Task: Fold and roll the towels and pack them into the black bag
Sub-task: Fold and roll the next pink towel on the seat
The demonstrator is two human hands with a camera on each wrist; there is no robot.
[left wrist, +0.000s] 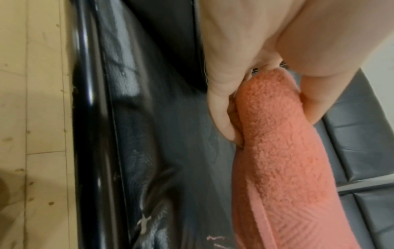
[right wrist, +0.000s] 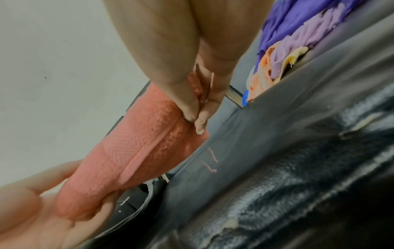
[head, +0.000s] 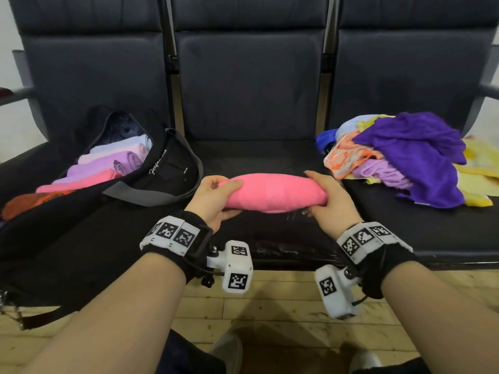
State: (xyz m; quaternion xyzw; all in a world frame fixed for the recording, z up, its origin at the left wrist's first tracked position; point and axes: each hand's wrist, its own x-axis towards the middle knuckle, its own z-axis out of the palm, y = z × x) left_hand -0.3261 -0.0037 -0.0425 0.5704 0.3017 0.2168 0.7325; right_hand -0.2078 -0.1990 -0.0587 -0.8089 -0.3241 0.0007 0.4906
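Observation:
A rolled pink towel [head: 272, 192] is held level just above the middle seat. My left hand [head: 216, 201] grips its left end, thumb on top and fingers underneath. My right hand [head: 328, 201] grips its right end the same way. In the left wrist view the pink towel [left wrist: 283, 160] runs away from my left hand [left wrist: 251, 94]. The right wrist view shows the roll [right wrist: 136, 151] pinched by my right hand [right wrist: 196, 107]. The black bag [head: 167, 168] lies open on the left seat with several rolled towels [head: 108, 166] packed in a row.
A loose pile of towels [head: 410, 157], purple, lilac, orange and yellow, lies on the right seat. The row of dark padded seats [head: 251, 87] has upright backs behind. A grey bag strap [head: 151, 195] hangs near my left hand. Wooden floor [head: 270, 306] lies below the seat edge.

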